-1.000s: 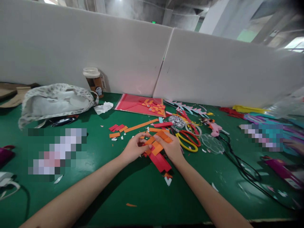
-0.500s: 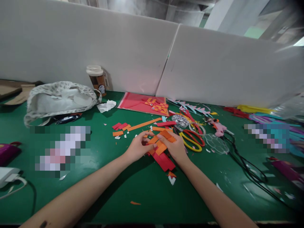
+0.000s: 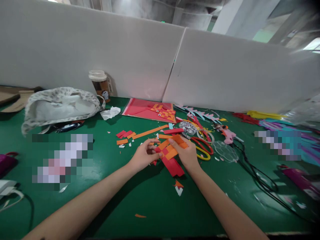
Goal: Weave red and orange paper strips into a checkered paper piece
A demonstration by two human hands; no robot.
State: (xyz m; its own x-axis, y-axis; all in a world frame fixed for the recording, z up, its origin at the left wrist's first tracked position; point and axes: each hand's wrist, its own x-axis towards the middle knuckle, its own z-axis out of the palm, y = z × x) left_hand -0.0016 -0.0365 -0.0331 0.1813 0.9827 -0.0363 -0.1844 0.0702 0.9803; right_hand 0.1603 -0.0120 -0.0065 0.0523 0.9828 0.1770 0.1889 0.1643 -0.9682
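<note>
Between my hands is a woven piece of red and orange paper strips (image 3: 170,153), its red ends pointing down toward me. My left hand (image 3: 145,155) pinches its left edge between thumb and fingers. On the right side, my right hand (image 3: 187,153) grips it with the thumb lying across the orange strips. Just beyond lie a red paper strip (image 3: 173,131), a long orange strip (image 3: 150,132) and short red and orange pieces (image 3: 122,134). Scissors with yellow and red handles (image 3: 203,151) rest beside my right hand, partly hidden by it.
At the back, a red paper sheet (image 3: 137,110) carries woven paper fish (image 3: 162,111). A patterned pouch (image 3: 62,106) and a lidded cup (image 3: 100,85) stand back left. A pink glue gun (image 3: 228,136) with a black cable lies right, near a bag of googly eyes (image 3: 188,128).
The woven paper has turned slightly in my hands, showing more of its red and orange checks. Both hands keep their hold. The whole view has shifted a little.
</note>
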